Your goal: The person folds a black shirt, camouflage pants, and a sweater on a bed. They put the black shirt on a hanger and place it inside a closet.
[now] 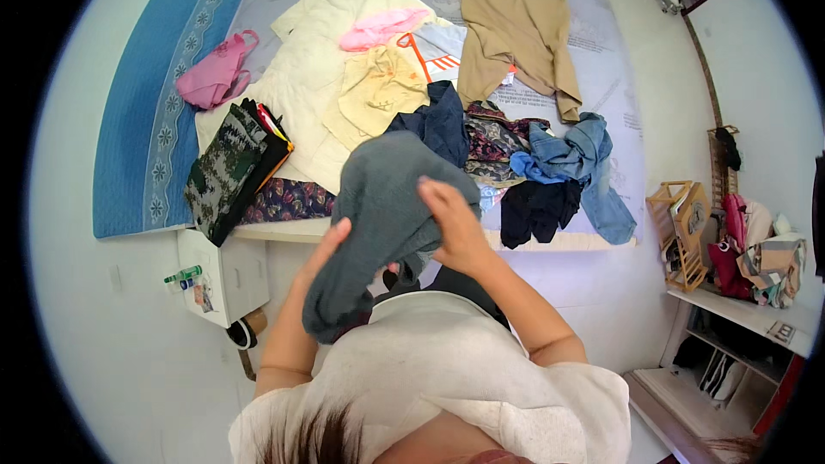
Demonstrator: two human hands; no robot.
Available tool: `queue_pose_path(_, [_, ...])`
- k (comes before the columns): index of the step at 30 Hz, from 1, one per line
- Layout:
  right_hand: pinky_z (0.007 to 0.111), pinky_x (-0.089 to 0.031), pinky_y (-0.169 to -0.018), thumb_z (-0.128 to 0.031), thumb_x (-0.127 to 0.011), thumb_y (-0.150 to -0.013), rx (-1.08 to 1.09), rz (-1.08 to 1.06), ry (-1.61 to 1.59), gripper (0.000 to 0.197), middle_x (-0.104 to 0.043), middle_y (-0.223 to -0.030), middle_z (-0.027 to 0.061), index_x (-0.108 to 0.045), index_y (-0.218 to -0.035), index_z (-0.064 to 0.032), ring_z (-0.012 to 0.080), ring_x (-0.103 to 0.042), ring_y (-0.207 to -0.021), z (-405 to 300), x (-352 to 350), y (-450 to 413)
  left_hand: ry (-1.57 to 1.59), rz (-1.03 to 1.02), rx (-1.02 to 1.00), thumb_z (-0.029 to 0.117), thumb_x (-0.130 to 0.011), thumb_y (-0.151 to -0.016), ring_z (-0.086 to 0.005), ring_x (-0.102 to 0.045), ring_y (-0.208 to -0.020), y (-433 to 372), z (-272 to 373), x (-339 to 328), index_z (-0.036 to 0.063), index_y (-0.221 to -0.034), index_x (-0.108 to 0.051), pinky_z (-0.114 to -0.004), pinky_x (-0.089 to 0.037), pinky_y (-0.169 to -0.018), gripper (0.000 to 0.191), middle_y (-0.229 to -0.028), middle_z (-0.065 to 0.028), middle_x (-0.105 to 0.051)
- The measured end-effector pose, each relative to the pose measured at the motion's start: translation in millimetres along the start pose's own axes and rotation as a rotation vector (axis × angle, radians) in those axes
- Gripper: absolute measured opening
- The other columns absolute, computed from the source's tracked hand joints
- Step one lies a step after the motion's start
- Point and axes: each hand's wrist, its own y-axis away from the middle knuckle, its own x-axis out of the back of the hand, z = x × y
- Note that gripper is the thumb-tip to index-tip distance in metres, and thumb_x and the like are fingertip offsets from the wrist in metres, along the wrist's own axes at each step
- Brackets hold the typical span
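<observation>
A dark grey cloth garment (393, 200) is held up in front of my chest, bunched and partly folded over. My left hand (327, 246) grips its left side, with the thumb showing and the other fingers hidden behind the cloth. On the right side my right hand (456, 229) holds the same garment, fingers lying across its front. Beyond it on the bed are a navy garment (445, 119), a pale yellow garment (380, 90) and a patterned garment (493, 142). To their right lie blue jeans (573, 148) and a black garment (538, 209).
Camouflage clothing (229, 167) is stacked at the bed's near left, below a pink bag (216, 74). Tan trousers (515, 32) are spread at the far right. A white bedside cabinet (242, 270) stands left; a wooden rack (686, 232) and shelf unit (741, 309) stand right.
</observation>
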Motion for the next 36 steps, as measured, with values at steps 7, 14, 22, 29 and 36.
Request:
queue_pose_path(7, [0.037, -0.045, -0.077, -0.002, -0.063, -0.063, -0.105, -0.077, -0.241, 0.068, -0.052, -0.109, 0.0145, -0.035, -0.125, -0.0082, 0.0339, -0.053, -0.096, -100.5, -106.6, -17.8, -0.102, 0.097, -0.566, 0.042, -0.037, -0.088, -0.0213, -0.048, -0.096, 92.9, -11.3, 107.4, 0.0013, -0.122, -0.04, -0.028, -0.039, -0.078, 0.053, -0.114, -0.0153, -0.047])
queue_pose_path(14, [0.042, -0.046, -0.066, -0.023, -0.067, -0.069, -0.272, -0.24, -0.174, 0.066, -0.057, -0.085, 0.0263, -0.031, -0.119, 0.0009, 0.0408, -0.058, -0.077, -161.2, -196.3, 4.2, -0.344, 0.144, -0.92, 0.016, -0.065, -0.074, -0.0199, -0.04, -0.112, 117.7, -51.7, 172.0, 0.0009, -0.13, -0.025, -0.032, -0.033, -0.093, 0.07, -0.123, -0.0127, -0.037])
queue_pose_path(22, [0.037, -0.043, -0.081, -0.029, -0.06, -0.078, -0.379, -0.505, -0.219, 0.058, -0.056, -0.099, 0.0248, -0.038, -0.118, 0.0059, 0.0343, -0.057, -0.093, -194.1, -228.7, 27.9, 0.021, 0.172, -0.725, 0.005, -0.043, -0.088, -0.0093, -0.051, -0.087, 132.1, -40.7, 228.8, -0.0017, -0.099, -0.053, -0.022, -0.04, -0.079, 0.016, -0.092, -0.0029, -0.056])
queue_pose_path(29, [0.03, -0.035, -0.091, -0.035, -0.047, -0.088, -0.642, 0.005, -0.391, 0.05, -0.05, -0.115, 0.0149, -0.044, -0.119, 0.0052, 0.0217, -0.046, -0.105, -190.5, -207.2, 11.5, 0.471, 0.294, -1.005, 0.011, -0.04, -0.09, -0.0115, -0.053, -0.092, 163.9, -15.2, 258.5, 0.0017, -0.11, -0.046, -0.022, -0.042, -0.082, 0.023, -0.097, -0.003, -0.055])
queue_pose_path(36, [0.026, -0.038, -0.086, -0.027, -0.047, -0.09, -0.51, 0.343, -0.398, 0.04, -0.053, -0.109, 0.0096, -0.046, -0.116, 0.0028, 0.0158, -0.05, -0.098, -100.5, -164.6, 1.8, 0.21, 0.262, -1.265, 0.009, -0.04, -0.091, -0.0077, -0.052, -0.087, 220.3, 20.2, 283.4, 0.0039, -0.103, -0.048, -0.02, -0.042, -0.077, 0.016, -0.094, -0.0012, -0.054])
